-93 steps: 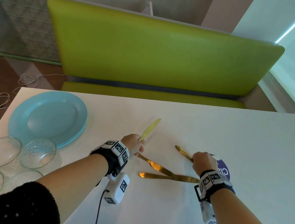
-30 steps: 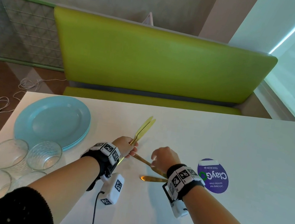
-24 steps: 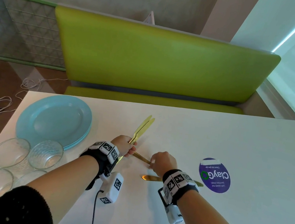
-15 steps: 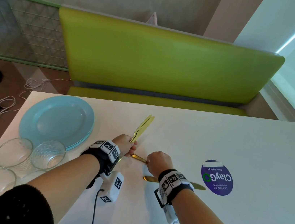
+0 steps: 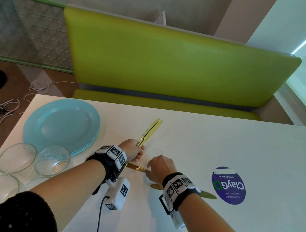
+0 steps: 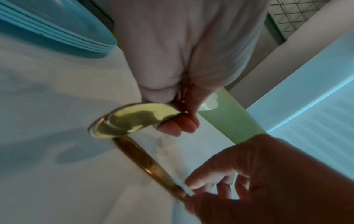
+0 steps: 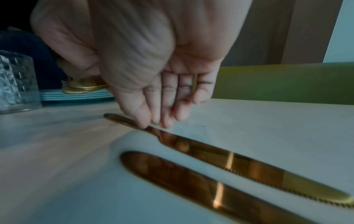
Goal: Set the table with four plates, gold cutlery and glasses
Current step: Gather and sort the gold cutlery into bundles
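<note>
My left hand [image 5: 133,150] grips two gold knives [image 5: 150,133] by their handles, blades pointing away over the table; the handle ends [image 6: 132,121] stick out below the fist. My right hand [image 5: 158,167] pinches the handle of a third gold knife [image 5: 137,168] that lies on the white table [image 5: 222,145]; the fingertips [image 7: 147,124] meet on the handle. A fourth gold knife [image 7: 191,178] lies beside it, partly under my right wrist [image 5: 208,195]. A stack of light blue plates [image 5: 62,124] sits at the left, with clear glasses [image 5: 52,160] in front of it.
More glasses [image 5: 16,157] stand near the table's left front corner. A round purple sticker [image 5: 229,185] is on the table to the right. A green bench [image 5: 175,66] runs along the far side. Cables [image 5: 3,110] lie on the floor at left.
My left hand went from holding one knife to two. The right hand slid left along the lying knife to its handle, close to the left hand.
</note>
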`<state>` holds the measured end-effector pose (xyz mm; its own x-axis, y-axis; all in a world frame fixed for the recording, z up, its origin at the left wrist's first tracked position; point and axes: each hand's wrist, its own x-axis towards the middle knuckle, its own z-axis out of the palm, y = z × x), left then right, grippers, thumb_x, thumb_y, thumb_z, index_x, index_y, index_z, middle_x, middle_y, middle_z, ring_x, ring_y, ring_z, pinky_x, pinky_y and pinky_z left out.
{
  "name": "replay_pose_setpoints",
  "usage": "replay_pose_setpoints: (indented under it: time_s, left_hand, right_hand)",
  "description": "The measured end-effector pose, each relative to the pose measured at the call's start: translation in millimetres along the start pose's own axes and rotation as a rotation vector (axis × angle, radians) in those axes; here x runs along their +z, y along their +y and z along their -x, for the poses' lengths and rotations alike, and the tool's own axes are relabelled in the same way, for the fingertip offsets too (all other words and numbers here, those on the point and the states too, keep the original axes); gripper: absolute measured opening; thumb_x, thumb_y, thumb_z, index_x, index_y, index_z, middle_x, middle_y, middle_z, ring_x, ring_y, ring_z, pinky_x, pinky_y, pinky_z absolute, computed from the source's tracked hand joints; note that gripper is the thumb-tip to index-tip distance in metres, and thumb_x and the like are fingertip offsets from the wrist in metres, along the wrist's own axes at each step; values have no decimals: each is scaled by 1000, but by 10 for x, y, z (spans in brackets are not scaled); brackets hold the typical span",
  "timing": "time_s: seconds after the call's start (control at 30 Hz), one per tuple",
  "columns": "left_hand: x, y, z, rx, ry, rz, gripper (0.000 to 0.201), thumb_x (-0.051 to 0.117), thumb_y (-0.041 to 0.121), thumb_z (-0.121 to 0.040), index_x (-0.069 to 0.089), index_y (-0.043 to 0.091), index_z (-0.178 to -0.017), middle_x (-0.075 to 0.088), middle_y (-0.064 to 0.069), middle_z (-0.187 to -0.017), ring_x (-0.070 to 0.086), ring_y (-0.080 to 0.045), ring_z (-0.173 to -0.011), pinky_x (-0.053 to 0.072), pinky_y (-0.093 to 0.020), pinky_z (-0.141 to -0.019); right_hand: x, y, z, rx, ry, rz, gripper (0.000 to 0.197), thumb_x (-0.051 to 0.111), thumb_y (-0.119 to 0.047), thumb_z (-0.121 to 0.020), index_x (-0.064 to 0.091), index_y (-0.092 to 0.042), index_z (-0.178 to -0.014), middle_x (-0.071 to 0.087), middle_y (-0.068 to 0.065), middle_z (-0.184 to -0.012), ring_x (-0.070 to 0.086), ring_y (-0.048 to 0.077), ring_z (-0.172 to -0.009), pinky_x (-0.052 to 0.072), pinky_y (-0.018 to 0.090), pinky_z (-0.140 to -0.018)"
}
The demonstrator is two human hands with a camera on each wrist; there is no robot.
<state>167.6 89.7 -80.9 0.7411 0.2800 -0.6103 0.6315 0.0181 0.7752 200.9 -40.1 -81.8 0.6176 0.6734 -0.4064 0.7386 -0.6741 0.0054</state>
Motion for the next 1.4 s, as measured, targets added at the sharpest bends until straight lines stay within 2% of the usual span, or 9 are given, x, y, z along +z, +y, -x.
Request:
replay_pose_setpoints:
  time_s: [0.3, 0.6, 0.7, 0.77, 0.83, 1.1, 1.17, 1.23, 1.4]
  left_hand:
    - [12, -12, -19, 13, 3, -30, 17, 34, 0, -94, 49, 8, -97, 50, -2, -70, 46, -14, -59, 41, -23, -59]
    - [-49, -26, -21, 8, 24, -104, 18, 36, 2, -93, 50, 12, -86, 50, -1, -68, 47, -14, -57, 39, -22, -55]
    - [-66, -36, -12, -7, 24, -101, 25, 32, 0, -93, 48, 13, -79, 48, -2, -66, 43, -15, -55, 36, -23, -53]
    - [-68, -28, -4, -17, 40, -121, 26, 29, 0, -94, 49, 11, -81, 48, -3, -65, 43, -16, -54, 36, -23, -52]
    - [-45, -18, 2, -24, 49, -135, 22, 29, 1, -95, 49, 8, -90, 49, -3, -66, 45, -15, -55, 37, -22, -52]
    - [84, 20, 82, 15, -44, -375, 23, 45, 4, -90, 58, 16, -104, 61, -5, -90, 58, -17, -75, 48, -25, -75]
    - [112, 46, 105, -6, -102, -359, 22, 43, -1, -87, 57, 13, -96, 62, -8, -90, 59, -22, -82, 49, -31, -83]
    - [149, 78, 147, -43, -162, -305, 21, 39, -6, -87, 52, 10, -81, 59, -6, -82, 61, -19, -75, 48, -26, -72]
    - [224, 21, 192, -55, -236, -250, 11, 45, 0, -88, 51, 8, -82, 59, -7, -75, 59, -23, -79, 46, -29, -70]
  right_hand:
    - [36, -33, 12, -131, 15, 151, 27, 43, -11, -94, 65, -9, -109, 64, 8, -108, 60, 27, -102, 47, 33, -81]
    - [83, -40, -11, -129, 91, 164, 25, 44, -6, -89, 64, -9, -103, 66, 7, -104, 58, 27, -101, 41, 34, -87]
    - [-6, -26, 0, -105, 137, 201, 6, 71, -17, -62, 71, -21, -66, 68, -4, -65, 65, 17, -71, 46, 25, -66]
    - [-17, 61, -51, -131, 171, 180, 25, 84, -21, -31, 60, -23, -38, 52, -8, -39, 56, 11, -47, 39, 17, -47]
    - [-93, 127, -52, -136, 225, 188, 31, 87, -20, -24, 58, -24, -34, 48, -10, -37, 52, 10, -44, 36, 16, -43]
    - [-370, 154, 29, -179, 262, 206, 29, 90, -21, -27, 64, -27, -38, 52, -10, -46, 55, 13, -51, 38, 16, -45]
    - [-354, 156, 37, -189, 258, 215, 28, 91, -24, -30, 65, -28, -40, 52, -11, -46, 54, 12, -51, 38, 16, -45]
    - [-338, 130, 53, -172, 273, 215, 26, 91, -27, -34, 67, -29, -43, 54, -12, -48, 55, 11, -53, 39, 17, -47]
    - [-358, 77, 118, -175, 285, 226, 6, 73, -16, -72, 76, -20, -75, 67, -3, -75, 63, 18, -80, 47, 27, -66]
